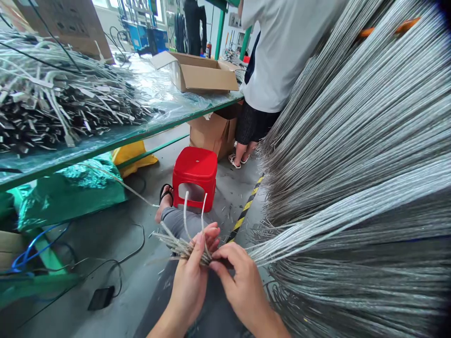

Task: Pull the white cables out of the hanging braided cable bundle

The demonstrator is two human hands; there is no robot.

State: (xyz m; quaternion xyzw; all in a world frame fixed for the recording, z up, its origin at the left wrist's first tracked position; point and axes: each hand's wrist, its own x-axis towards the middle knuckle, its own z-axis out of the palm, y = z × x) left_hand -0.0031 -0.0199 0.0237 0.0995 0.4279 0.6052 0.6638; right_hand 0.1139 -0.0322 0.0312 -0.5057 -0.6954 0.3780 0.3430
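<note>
Above my lap, my left hand [193,270] is closed around a bunch of thin, grey-white braided cables [174,245]. Two of the cable ends stand up from the bunch, and the others fan out to the left. My right hand [239,281] pinches at the same bunch just beside the left, thumb against fingers; what lies exactly at its fingertips is partly hidden. From behind the right hand, long pale strands [303,230] run off to the right, in front of a large hanging mass of silvery braided cables [352,141].
A red plastic stool [196,164] stands ahead. On the left, a green-edged table [141,136] bears a heap of cables with flat ends [52,108] and an open cardboard box [211,80]. A person in a white shirt [278,61] stands beyond. Black-yellow tape [246,206] marks the floor.
</note>
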